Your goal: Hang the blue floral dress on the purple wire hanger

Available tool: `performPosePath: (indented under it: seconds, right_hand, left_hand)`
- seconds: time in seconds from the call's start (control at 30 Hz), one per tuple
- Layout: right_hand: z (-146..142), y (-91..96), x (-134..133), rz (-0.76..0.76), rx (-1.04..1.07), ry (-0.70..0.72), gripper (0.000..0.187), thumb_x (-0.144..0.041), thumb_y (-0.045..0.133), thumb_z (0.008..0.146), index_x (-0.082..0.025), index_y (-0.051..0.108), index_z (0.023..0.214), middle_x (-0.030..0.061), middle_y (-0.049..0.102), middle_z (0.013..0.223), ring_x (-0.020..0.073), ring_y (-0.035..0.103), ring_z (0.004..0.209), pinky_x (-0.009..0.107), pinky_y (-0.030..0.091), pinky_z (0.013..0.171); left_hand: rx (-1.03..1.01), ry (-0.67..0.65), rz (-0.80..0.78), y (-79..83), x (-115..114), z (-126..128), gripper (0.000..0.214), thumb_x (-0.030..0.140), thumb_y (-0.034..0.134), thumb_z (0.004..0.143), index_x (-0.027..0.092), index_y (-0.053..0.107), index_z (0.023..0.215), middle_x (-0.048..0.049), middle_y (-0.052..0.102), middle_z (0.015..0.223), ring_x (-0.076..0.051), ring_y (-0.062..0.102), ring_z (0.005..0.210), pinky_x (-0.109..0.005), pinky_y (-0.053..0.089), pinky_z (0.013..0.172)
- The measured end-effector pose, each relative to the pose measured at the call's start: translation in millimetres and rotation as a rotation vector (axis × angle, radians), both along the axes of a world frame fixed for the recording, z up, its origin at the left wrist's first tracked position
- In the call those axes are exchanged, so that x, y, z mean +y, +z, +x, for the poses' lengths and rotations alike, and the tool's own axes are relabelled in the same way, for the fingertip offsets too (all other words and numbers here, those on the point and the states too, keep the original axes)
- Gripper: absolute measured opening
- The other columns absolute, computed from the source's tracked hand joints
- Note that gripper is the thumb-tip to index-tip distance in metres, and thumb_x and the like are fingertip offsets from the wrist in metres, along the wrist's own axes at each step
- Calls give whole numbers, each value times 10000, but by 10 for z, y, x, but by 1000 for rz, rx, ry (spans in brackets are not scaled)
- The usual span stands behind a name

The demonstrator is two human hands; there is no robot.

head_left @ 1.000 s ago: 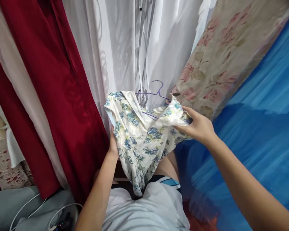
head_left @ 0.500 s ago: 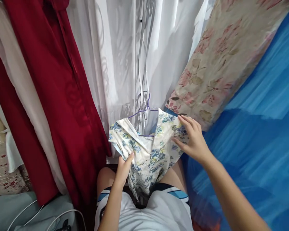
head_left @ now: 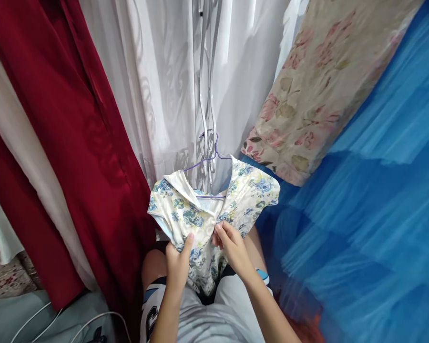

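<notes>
A small white shirt with a blue and green flower print [head_left: 250, 193] hangs on a thin purple wire hanger [head_left: 214, 152] in front of me. My left hand [head_left: 178, 259] pinches the left front panel below the collar. My right hand [head_left: 230, 245] grips the front placket at the middle of the chest, fingers closed on the cloth. Both hands meet close together at the shirt's front opening. The shirt's lower part drops between my knees.
A dark red garment [head_left: 75, 143] hangs at the left beside white sheer curtains [head_left: 157, 85]. A floral cushion or mattress [head_left: 329, 76] leans at the upper right above blue netting [head_left: 379, 214]. White cables [head_left: 75, 324] lie on grey cloth at the lower left.
The shirt now sits squarely on the hanger, collar up. My right hand has come off the right shoulder to the middle of the front. My left hand has shifted slightly lower on the left panel.
</notes>
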State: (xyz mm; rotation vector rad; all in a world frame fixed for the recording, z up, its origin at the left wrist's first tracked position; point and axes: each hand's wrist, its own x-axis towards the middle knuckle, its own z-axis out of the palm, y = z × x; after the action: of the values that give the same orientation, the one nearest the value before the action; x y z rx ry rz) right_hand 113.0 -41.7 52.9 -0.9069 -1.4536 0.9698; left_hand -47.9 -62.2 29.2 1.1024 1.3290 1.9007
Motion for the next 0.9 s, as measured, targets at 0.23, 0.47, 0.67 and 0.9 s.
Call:
performPosePath:
  seconds: [0.23,0.47,0.67,0.9]
  right_hand:
    - [86,85,-160,-297,64,135,373,-538,574,852,-190,574,719,8,617,475,108,439,375,232,247,413]
    - [106,162,-136,-433,244,255,306,-426,650,820,-126,653,762,4,574,421,62,382,325,181,194,360]
    - [319,709,288,-484,682,279,81,-183,629,815,-121,615,764,-99,332,412,28,195,344,119,166,309]
    - [441,1544,767,-454,640,332,112,-94,531,851,-122,583,755,-95,300,435,33,191,341,115,147,301]
  left_hand:
    - [283,162,330,-257,49,137,283,294,629,879,182,565,1131,-103,605,1135,-225,586,1081,-366,449,977]
    - [510,-301,157,-189,156,582,133,280,496,943,192,584,896,-46,647,824,-180,611,760,-270,460,710]
    - [1112,-358,42,82,101,649,345,83,448,846,230,581,1128,-77,671,1037,-247,664,874,-318,475,708]
    - [1520,-397,-49,142,-27,717,347,46,509,790,193,600,1089,-103,672,1025,-255,682,826,-319,487,663]
